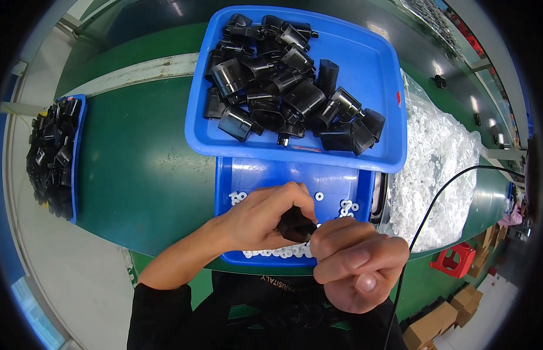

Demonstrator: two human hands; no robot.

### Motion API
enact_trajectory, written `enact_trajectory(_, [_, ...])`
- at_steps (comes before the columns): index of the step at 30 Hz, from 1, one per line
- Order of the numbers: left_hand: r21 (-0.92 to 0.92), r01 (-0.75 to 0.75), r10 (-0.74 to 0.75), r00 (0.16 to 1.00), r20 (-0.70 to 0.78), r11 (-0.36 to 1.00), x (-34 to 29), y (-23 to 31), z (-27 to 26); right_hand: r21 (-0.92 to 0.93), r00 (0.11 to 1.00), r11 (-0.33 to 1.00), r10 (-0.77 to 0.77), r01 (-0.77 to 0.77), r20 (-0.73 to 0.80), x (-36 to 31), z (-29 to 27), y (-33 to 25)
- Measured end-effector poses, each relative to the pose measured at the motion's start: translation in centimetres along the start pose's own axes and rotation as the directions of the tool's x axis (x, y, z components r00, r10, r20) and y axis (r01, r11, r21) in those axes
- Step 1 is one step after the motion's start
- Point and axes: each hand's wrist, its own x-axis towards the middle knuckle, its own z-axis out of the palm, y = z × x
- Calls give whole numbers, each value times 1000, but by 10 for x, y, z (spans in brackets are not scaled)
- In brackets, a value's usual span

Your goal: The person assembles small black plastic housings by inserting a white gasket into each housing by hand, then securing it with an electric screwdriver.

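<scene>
Held in my left hand (268,216) is a black plastic housing (296,225), its narrow end pointing toward my right hand. The fingers of my right hand (358,262) are curled closed at that narrow end; whatever they pinch is hidden. Both hands are above a blue tray (248,172) with small white plastic rings (280,252), mostly along its near edge. Farther off, a larger blue tray (195,116) overlaps its far side and carries a pile of similar black housings (306,99).
A clear bag of white rings (432,169) lies right of the trays. A black cable (426,219) curves down past my right hand. Another tray of black parts (52,154) stands at the far left of the green table (143,157). A red stool (454,260) and cardboard boxes (432,324) are at lower right.
</scene>
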Motion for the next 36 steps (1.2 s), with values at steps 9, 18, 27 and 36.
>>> enact_trajectory(9, [23,10,-10,1000,4,1000,1,3,1,0,1000,1000,2,-2,-14,-2,0,5])
enact_trajectory(18, [73,90,-90,996,-14,993,-2,5,-4,29,999,999,31,-31,11,1,-4,9])
enact_trajectory(27, [21,80,-80,997,-19,997,-3,1,-4,9,999,1000,18,-17,-41,3,2,1])
enact_trajectory(36, [12,48,-48,999,-3,999,-3,1,-2,42,995,995,87,-85,-41,-2,1,1])
